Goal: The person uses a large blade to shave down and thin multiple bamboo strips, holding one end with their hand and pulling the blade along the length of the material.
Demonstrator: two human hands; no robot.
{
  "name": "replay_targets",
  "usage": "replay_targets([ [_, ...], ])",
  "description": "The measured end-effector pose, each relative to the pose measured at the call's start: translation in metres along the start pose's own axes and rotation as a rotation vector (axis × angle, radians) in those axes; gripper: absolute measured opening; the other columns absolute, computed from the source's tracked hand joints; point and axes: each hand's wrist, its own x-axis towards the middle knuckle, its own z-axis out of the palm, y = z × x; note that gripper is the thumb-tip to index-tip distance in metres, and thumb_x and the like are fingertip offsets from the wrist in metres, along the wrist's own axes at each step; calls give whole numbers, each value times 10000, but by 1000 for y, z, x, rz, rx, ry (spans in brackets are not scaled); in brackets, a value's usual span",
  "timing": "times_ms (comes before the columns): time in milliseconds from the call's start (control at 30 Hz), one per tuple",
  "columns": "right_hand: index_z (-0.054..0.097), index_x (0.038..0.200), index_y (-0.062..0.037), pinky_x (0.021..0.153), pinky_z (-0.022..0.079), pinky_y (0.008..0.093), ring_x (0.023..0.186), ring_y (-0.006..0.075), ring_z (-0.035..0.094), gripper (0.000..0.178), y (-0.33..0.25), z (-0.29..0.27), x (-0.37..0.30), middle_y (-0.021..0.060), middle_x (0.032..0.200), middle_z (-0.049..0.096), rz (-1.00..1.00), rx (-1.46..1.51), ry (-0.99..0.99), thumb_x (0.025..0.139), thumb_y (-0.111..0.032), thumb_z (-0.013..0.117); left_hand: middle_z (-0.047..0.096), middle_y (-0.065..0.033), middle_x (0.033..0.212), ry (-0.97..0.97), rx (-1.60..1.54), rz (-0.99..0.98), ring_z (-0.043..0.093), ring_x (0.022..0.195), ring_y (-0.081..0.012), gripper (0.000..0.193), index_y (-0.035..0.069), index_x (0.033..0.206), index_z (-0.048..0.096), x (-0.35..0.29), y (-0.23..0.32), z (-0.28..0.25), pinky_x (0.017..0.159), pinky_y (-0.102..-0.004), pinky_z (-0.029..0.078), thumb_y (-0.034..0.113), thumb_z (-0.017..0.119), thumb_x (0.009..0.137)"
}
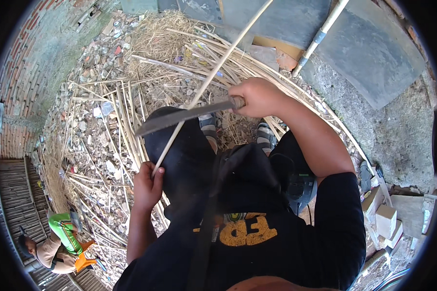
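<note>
My left hand (147, 186) grips the near end of a long thin pale cane (213, 72) that runs up and to the right, out past the top of the view. My right hand (258, 97) holds the handle of a long grey knife (179, 118). Its blade points left and lies across the cane, touching it just above my left knee. My knees in dark trousers and my striped sandals (266, 133) sit below the blade.
Split cane strips and shavings (111, 111) lie piled over rubble around my feet. A brick wall (19, 72) stands at left, grey slabs (369, 48) at upper right, pale blocks (386, 220) at right. Another person (58, 245) crouches at lower left.
</note>
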Motion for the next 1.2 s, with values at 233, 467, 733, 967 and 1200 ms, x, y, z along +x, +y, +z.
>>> replay_targets([
  [233,690,922,-121,685,504,499,776,380,665,289,-5,-3,4,139,699,645,105,-6,-133,803,-367,786,594,-152,657,-106,66,-55,613,602,-312,300,7,948,575,-27,16,-4,578,-419,451,291,548,1040],
  [467,690,923,-97,647,480,491,716,392,642,321,7,1,6,173,680,621,105,18,-64,801,-373,798,582,-201,635,-64,153,-38,601,596,-393,439,6,845,567,-29,5,1,572,-464,440,364,453,1073],
  [733,687,899,-115,685,509,489,784,371,669,244,-1,-5,4,134,746,670,110,-87,-109,812,-329,766,543,-216,614,15,293,10,571,570,-444,414,24,776,504,-35,13,11,528,-505,404,330,504,1055],
  [967,673,917,-57,668,482,455,716,360,630,264,31,0,5,166,743,643,195,146,-100,822,-285,766,574,-197,657,147,433,44,595,594,-435,323,55,804,506,-39,-7,32,531,-528,443,288,605,1006],
  [1200,686,907,-79,684,504,464,752,347,659,237,11,10,5,152,749,655,158,4,-175,802,-282,751,584,-207,654,149,454,23,601,603,-449,307,52,807,514,-39,3,30,533,-536,440,270,594,1007],
])
